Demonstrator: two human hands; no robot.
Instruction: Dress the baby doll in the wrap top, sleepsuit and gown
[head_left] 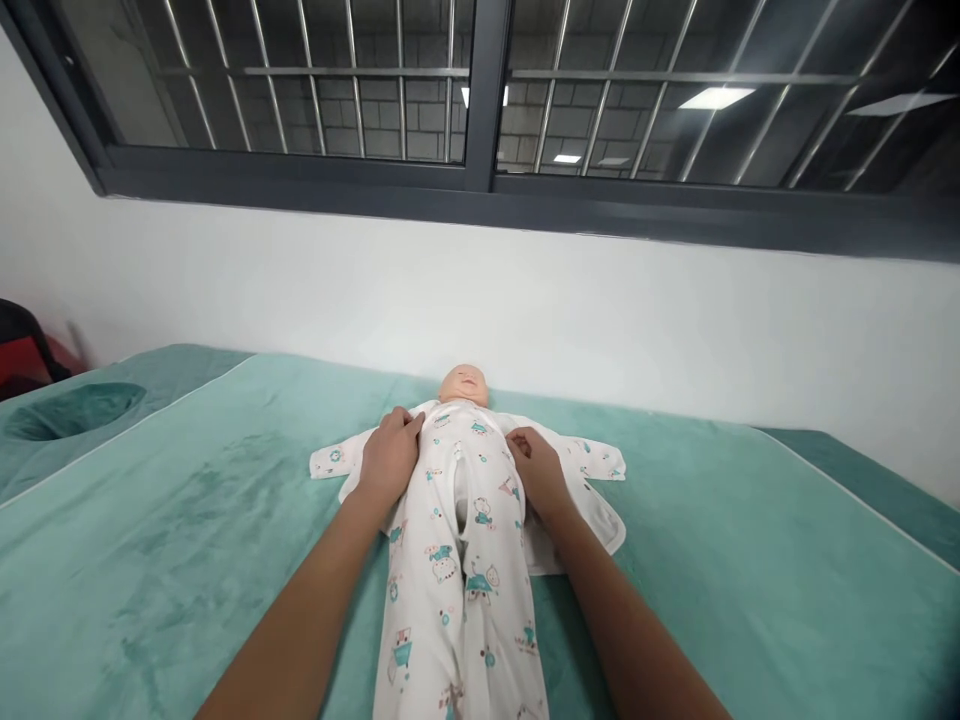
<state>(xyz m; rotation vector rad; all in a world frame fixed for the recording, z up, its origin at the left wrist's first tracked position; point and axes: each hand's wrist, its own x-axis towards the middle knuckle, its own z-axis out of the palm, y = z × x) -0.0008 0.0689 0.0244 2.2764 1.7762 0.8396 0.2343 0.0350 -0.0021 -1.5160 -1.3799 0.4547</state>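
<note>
A baby doll [463, 385] lies on its back with its head toward the wall. White printed baby trousers [480, 605] are spread over its front, reaching up near the chin, legs stretched toward me. A white printed baby shirt [600, 458] lies under them with both sleeves spread sideways. My left hand [390, 452] is closed at the left upper edge of the trousers, its fingers curled and thumb against the cloth. Along the right edge, my right hand [535, 468] pinches the trousers between thumb and fingers. The doll's body is hidden under the cloth.
Everything rests on a bed with a green plush cover [720, 560], which has a round hole [75, 410] at the left. Behind it rises a white wall [300, 280] with a barred window [480, 195]. A red and black object [26, 350] stands at far left.
</note>
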